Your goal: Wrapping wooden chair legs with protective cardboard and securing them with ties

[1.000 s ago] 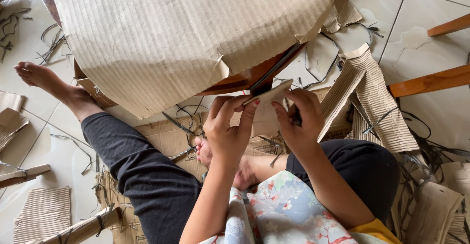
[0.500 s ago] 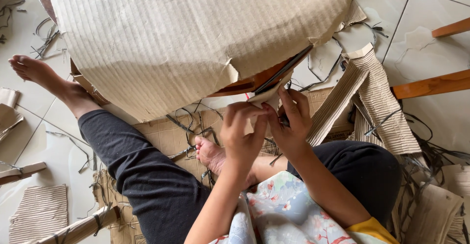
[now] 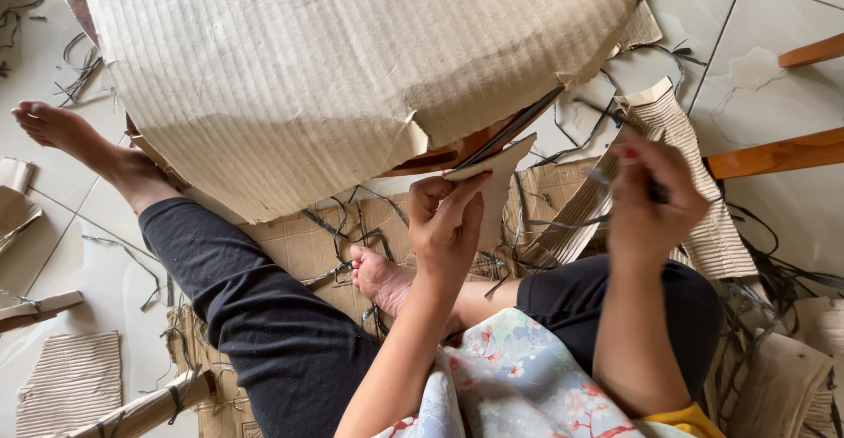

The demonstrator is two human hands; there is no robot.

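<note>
Two hands have parted: my left hand (image 3: 444, 227) still pinches the pale pointed cardboard flap (image 3: 497, 178) under the large corrugated cardboard sheet (image 3: 334, 69), while my right hand (image 3: 651, 196) has drawn back, gripping a thin dark tool (image 3: 655, 192).

Pale tiled floor (image 3: 782, 16), strewn with corrugated cardboard scraps (image 3: 70, 381), flattened cardboard sheets (image 3: 299, 244) and thin dark strips (image 3: 83, 64).

Cardboard sheet (image 3: 334, 77) lies beyond both feet; scraps (image 3: 70, 385) left.
</note>
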